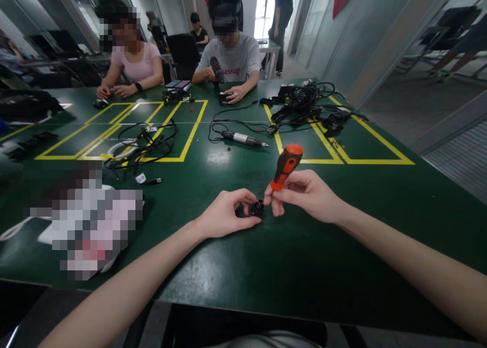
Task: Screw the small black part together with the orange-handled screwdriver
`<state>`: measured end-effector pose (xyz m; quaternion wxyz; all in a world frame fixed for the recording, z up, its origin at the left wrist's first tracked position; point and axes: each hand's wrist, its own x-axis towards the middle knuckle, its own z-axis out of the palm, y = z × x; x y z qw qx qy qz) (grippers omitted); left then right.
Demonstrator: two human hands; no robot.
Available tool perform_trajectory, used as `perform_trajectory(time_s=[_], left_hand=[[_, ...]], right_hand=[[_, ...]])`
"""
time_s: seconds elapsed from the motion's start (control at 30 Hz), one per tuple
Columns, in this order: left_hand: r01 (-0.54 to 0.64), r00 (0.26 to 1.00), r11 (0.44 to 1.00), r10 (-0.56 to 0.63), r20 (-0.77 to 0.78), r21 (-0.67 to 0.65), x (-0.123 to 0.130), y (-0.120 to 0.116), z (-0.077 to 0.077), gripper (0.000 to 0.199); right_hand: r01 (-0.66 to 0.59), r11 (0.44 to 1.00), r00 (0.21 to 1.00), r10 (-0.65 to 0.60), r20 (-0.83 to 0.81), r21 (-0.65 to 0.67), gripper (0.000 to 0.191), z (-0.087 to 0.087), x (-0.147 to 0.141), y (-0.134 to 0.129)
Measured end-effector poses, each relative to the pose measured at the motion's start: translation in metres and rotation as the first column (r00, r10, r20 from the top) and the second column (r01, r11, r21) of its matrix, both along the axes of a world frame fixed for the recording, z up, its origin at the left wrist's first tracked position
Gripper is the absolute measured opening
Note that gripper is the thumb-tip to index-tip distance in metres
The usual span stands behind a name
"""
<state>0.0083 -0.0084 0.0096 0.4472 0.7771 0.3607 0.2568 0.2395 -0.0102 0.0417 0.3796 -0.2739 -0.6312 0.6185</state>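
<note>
My left hand [224, 213] pinches a small black part with a round metal-edged top [258, 207] against the green tabletop. Just to the right of it, my right hand [306, 193] grips a screwdriver [287, 166] with an orange and black handle. The handle leans up and to the right, its rounded end on top. The screwdriver's shaft and tip are hidden behind my right fingers, so I cannot tell whether it touches the black part.
An electric screwdriver [243, 138] with a cord lies beyond my hands. Tangled black cables [300, 102] are at the back right, more cables [146, 142] at the left. A blurred-out pile [95, 221] sits near left. Two people work across the green table [323, 267].
</note>
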Motion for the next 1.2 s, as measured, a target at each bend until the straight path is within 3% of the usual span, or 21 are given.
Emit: perform_trajectory(time_s=[0.17,0.43,0.73,1.03,1.1,1.2], left_hand=[[0.000,1.000,1.000,0.000,-0.004,0.005,0.0011,0.0011,-0.0007,0.028],[-0.008,1.000,1.000,0.008,-0.007,-0.022,0.0007,0.0017,-0.0017,0.027],[-0.002,1.000,1.000,0.002,0.007,-0.005,0.0004,0.0025,-0.0020,0.027],[-0.002,1.000,1.000,0.002,-0.010,0.002,0.0002,0.0027,-0.0018,0.026],[0.016,1.000,1.000,-0.016,0.004,0.001,0.0002,0.0027,-0.0025,0.032],[0.031,0.998,0.999,-0.029,0.057,-0.021,0.0005,0.0019,-0.0032,0.059]], right_hand=[[-0.030,0.999,0.997,0.028,-0.072,-0.032,0.026,-0.0052,0.0010,-0.0023],[0.019,0.998,1.000,-0.018,-0.006,0.068,0.023,-0.0049,0.0031,0.0027],[-0.022,1.000,0.995,0.022,-0.093,0.005,0.024,-0.0096,0.0016,-0.0007],[0.017,0.999,1.000,-0.018,0.010,0.047,0.025,-0.0040,0.0003,0.0008],[-0.008,0.999,1.000,0.008,-0.003,0.044,0.026,-0.0048,-0.0001,0.0003],[-0.013,0.999,0.997,0.016,-0.072,0.034,0.027,-0.0074,-0.0005,-0.0012]])
